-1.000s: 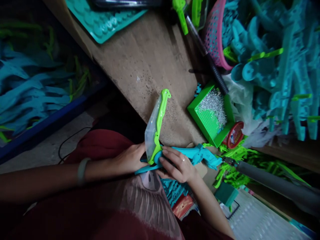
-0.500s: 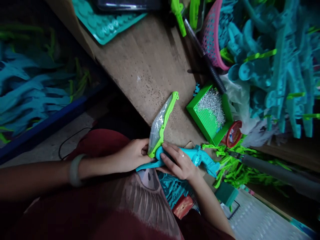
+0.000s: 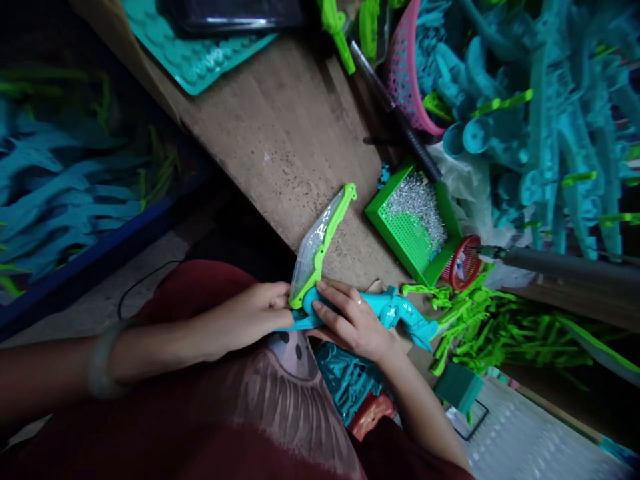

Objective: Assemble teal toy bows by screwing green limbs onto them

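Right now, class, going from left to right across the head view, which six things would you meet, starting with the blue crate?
Blue crate, left hand, green-edged clear piece, green basket, red basket, grey rod-shaped tool.

two hands (image 3: 357,323), one bracelet (image 3: 103,363), one pink basket (image 3: 404,73)

- A blue plastic body (image 3: 377,305) is lying lengthwise—its rounded joint resting in the right hand's (image 3: 353,320) grip, its slim end meeting the left hand (image 3: 257,312), its bent end jutting past the right.
- A lime-green strip (image 3: 326,245), bearing a clear panel (image 3: 310,252), is slanting upward between the hands—its lower end touching the joint.
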A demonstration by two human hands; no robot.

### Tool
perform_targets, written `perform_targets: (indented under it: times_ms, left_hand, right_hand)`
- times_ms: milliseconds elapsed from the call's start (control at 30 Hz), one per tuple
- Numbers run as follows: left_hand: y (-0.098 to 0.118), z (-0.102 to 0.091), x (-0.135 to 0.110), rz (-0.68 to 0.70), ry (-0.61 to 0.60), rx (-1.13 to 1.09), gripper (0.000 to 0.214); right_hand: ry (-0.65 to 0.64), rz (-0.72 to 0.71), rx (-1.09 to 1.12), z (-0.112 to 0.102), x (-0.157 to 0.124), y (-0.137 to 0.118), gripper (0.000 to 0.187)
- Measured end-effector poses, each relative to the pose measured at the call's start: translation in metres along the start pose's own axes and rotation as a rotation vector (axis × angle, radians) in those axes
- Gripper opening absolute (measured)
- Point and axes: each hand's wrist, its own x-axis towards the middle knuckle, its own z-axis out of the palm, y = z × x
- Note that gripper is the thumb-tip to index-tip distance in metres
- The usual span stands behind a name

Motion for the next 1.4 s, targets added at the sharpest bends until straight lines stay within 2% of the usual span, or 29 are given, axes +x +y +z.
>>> perform_targets:
  times_ms: [100, 200, 267, 367, 467, 600, 667, 733, 800, 900, 1000, 1100, 1167, 1300, 1400]
  left_hand:
    - [-0.008, 0.000, -0.001, 0.015, -0.072, 0.017, 0.031]
    - [-0.013, 0.000, 0.000, 0.060, 0.000, 0.253, 0.027]
    - [-0.011, 0.001, 0.000, 0.091, 0.033, 0.308, 0.028]
    - [0.001, 0.004, -0.002, 0.085, 0.033, 0.174, 0.028]
    - [0.008, 0.008, -0.004, 0.036, 0.073, 0.005, 0.029]
    - [-0.004, 0.013, -0.003, 0.051, 0.198, -0.238, 0.033]
    - [-0.013, 0.015, 0.000, 0.128, 0.274, -0.236, 0.036]
    - [-0.018, 0.016, 0.003, 0.215, 0.349, -0.139, 0.040]
    - [-0.018, 0.017, 0.005, 0.266, 0.409, -0.051, 0.043]
    - [-0.009, 0.019, 0.002, 0.286, 0.426, 0.022, 0.045]
    - [-0.001, 0.022, -0.004, 0.315, 0.419, 0.083, 0.045]
    - [-0.002, 0.022, -0.006, 0.364, 0.464, 0.028, 0.045]
    - [-0.007, 0.020, -0.003, 0.409, 0.482, -0.064, 0.045]
    - [-0.016, 0.021, 0.010, 0.487, 0.419, -0.170, 0.041]
    - [-0.015, 0.026, 0.019, 0.532, 0.408, -0.243, 0.036]
  right_hand:
    - [0.023, 0.005, -0.007, 0.003, -0.001, -0.001, 0.048]
    - [0.058, 0.000, -0.024, 0.001, 0.000, -0.002, 0.052]
    - [0.064, 0.047, -0.027, -0.003, 0.001, -0.001, 0.055]
    - [0.030, 0.130, -0.041, -0.009, 0.004, 0.002, 0.069]
    - [0.036, 0.148, -0.095, -0.006, 0.005, 0.010, 0.079]
    - [0.125, 0.115, -0.150, 0.005, 0.004, 0.020, 0.080]
    - [0.162, 0.099, -0.183, 0.007, 0.003, 0.022, 0.080]
    - [0.171, 0.112, -0.183, 0.005, 0.003, 0.022, 0.078]
    - [0.133, 0.179, -0.076, -0.002, 0.007, 0.021, 0.077]
    - [0.133, 0.393, 0.259, -0.017, 0.023, 0.024, 0.072]
    - [0.172, 0.592, 0.558, -0.029, 0.051, 0.030, 0.054]
    - [0.122, 0.615, 0.681, -0.036, 0.078, 0.033, 0.037]
    - [0.127, 0.615, 0.745, -0.038, 0.089, 0.034, 0.036]
    - [0.171, 0.661, 0.849, -0.039, 0.091, 0.034, 0.035]
    - [0.188, 0.694, 0.878, -0.041, 0.089, 0.038, 0.033]
